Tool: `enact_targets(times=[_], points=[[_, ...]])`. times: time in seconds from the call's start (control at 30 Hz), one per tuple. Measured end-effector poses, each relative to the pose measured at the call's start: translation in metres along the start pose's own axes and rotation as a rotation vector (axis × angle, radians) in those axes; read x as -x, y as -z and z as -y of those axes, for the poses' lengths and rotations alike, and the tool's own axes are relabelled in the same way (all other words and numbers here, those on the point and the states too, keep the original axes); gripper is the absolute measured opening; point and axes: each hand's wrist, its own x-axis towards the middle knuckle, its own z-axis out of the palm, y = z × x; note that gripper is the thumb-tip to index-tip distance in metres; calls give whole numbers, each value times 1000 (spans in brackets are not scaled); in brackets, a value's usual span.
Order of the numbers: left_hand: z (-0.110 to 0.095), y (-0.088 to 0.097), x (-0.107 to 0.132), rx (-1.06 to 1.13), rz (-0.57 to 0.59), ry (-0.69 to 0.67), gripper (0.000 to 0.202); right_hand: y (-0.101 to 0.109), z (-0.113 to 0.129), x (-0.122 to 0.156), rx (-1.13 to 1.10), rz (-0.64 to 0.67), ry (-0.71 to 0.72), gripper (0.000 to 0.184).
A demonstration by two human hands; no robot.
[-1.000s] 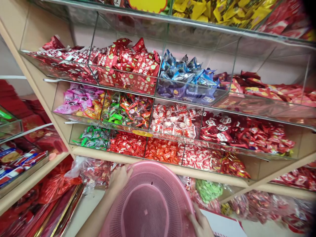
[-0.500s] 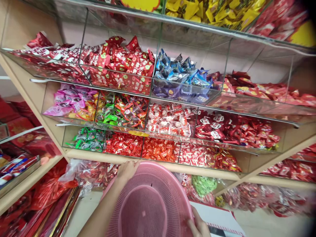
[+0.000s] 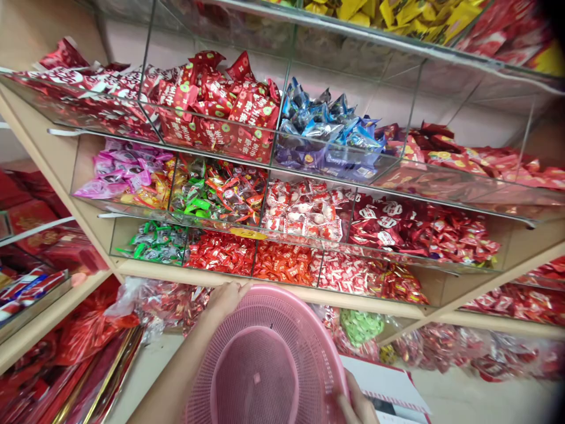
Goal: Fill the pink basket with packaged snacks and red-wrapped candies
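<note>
Between my hands is a pink plastic basket (image 3: 304,330) with mesh sides and a round bottom, tilted so that I look down into its bare inside. My left hand (image 3: 225,300) grips the rim at the upper left, fingers curled over it. At the lower right, my right hand (image 3: 355,400) holds the opposite rim, its thumb on the inner side and its fingers partly cut off by the frame. Just beyond the basket, the lowest shelf bins hold small red wrapped candies (image 3: 220,254) and orange-red candies (image 3: 285,265).
Clear dividers separate bins of red snack packets (image 3: 216,112), blue packets (image 3: 331,126), purple packets (image 3: 126,168) and green-wrapped candies (image 3: 161,241). A wooden shelf edge (image 3: 176,271) runs beyond the basket. Bagged goods (image 3: 450,347) lie underneath, near a white box (image 3: 392,386).
The view has shifted slightly, so the upper shelves sit a little higher in the picture. Both hands keep their hold on the basket, which stays nearly in the same place.
</note>
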Motion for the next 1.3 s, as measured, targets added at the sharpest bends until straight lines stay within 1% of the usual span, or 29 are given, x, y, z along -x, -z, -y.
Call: enact_targets(times=[0.13,0.2,0.27,0.4,0.47,0.57,0.7,0.77,0.83,0.87,0.93,0.97,1.0,1.07,1.13,1.17,1.2,1.23,1.3], points=[[13,8,0,29,70,18,73,5,18,-4,3,29,1,53],[15,10,-1,39,102,21,74,8,23,-6,26,37,10,51],[14,11,0,43,107,13,75,9,24,-7,50,37,17,51],[7,13,3,37,92,-4,75,13,21,-5,56,21,11,50],[5,15,4,32,95,-10,75,16,20,-4,35,46,21,48],[5,19,1,31,138,-15,75,16,14,-6,18,67,35,47],[4,24,-8,30,205,-1,74,7,-2,-12,77,104,3,52],[0,23,-9,5,169,14,76,5,-7,-14,143,103,-21,58],[-5,19,-9,-38,98,1,73,10,-3,-15,244,86,-47,61],[-7,17,-7,-59,67,-13,68,15,5,-18,318,88,-58,61],[-10,13,-5,-84,42,-35,57,30,30,-28,476,102,-62,58],[-11,11,-5,-89,44,-35,53,38,47,-36,546,134,-31,56],[-12,9,-4,-92,44,-32,50,45,65,-47,557,140,11,54],[-12,7,-5,-95,39,-27,48,51,104,-74,593,139,127,54],[-11,5,-6,-96,36,-20,46,44,139,-107,624,146,268,55],[-10,4,-6,-95,35,-15,46,36,153,-125,637,153,330,56],[-9,4,-6,-94,36,-11,45,25,164,-143,644,136,362,57],[-8,3,-6,-90,37,-5,46,12,172,-160,655,114,380,60],[-6,2,-6,-85,40,10,46,-15,181,-190,700,88,318,73]])
